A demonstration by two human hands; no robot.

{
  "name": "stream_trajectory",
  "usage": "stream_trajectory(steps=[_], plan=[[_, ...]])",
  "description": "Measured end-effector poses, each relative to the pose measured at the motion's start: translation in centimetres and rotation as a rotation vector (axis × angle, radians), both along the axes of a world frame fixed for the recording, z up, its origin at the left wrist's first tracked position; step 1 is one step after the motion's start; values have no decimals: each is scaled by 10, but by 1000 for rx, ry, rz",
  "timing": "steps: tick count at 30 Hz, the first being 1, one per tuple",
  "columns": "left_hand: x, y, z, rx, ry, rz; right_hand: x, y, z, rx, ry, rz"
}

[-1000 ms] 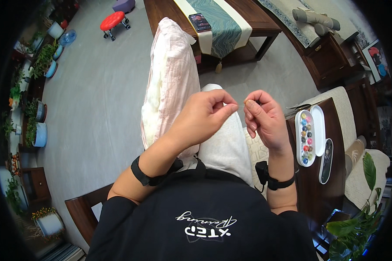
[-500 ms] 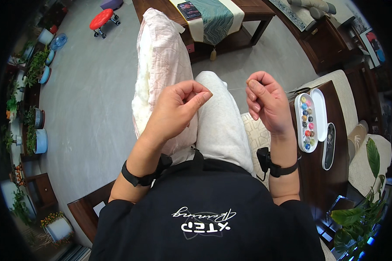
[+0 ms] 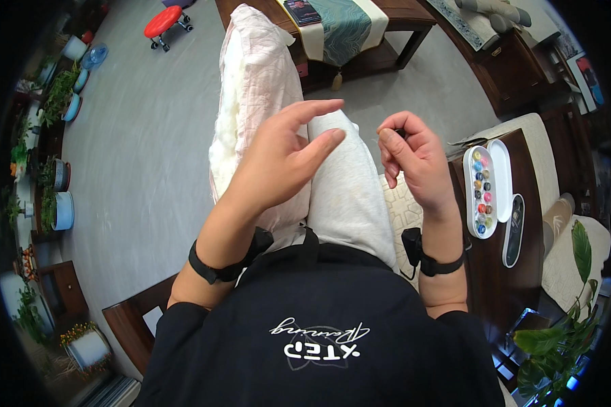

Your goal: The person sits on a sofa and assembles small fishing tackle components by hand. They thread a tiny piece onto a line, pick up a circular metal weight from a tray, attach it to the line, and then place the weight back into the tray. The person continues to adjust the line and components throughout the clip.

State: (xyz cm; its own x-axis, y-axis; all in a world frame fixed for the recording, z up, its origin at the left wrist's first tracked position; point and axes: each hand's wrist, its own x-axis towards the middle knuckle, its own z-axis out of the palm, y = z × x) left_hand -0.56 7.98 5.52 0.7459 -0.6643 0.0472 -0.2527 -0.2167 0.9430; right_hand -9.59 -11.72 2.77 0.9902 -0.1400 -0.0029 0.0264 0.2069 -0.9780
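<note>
My left hand (image 3: 278, 159) hovers over the right edge of a pale pink cushion (image 3: 270, 74), its thumb and index finger apart and nothing visible between them. The cushion lies along my left leg, with white stuffing (image 3: 225, 146) showing through its gaping left side. To the right, above my right leg, my right hand (image 3: 421, 163) is raised with thumb and index finger pinched together. Whatever sits in that pinch is too small to make out. A white oval case (image 3: 470, 203) of colourful thread spools (image 3: 482, 197) stands open on the wooden surface to the right.
Beside the spool case lies a narrow dark tray with a white rim (image 3: 513, 241). Ahead is a wooden table (image 3: 404, 26) with a runner (image 3: 346, 41) and a phone (image 3: 303, 11). A red wheeled stool (image 3: 163, 22) stands far left; potted plants (image 3: 62, 98) line the left wall.
My left hand has opened from a pinch, the index finger and thumb moving apart. My right hand stays pinched and has turned slightly. The view has shifted a little.
</note>
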Motion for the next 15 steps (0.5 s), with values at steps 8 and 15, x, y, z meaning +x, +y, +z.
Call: stream_trajectory(steps=[8, 15], plan=[[-11, -30, -11, -157, 401, -145, 0, 11, -2, -76, -28, -18], [-15, -32, -20, -102, 231, -36, 2, 15, -5, -49, -32, -77]])
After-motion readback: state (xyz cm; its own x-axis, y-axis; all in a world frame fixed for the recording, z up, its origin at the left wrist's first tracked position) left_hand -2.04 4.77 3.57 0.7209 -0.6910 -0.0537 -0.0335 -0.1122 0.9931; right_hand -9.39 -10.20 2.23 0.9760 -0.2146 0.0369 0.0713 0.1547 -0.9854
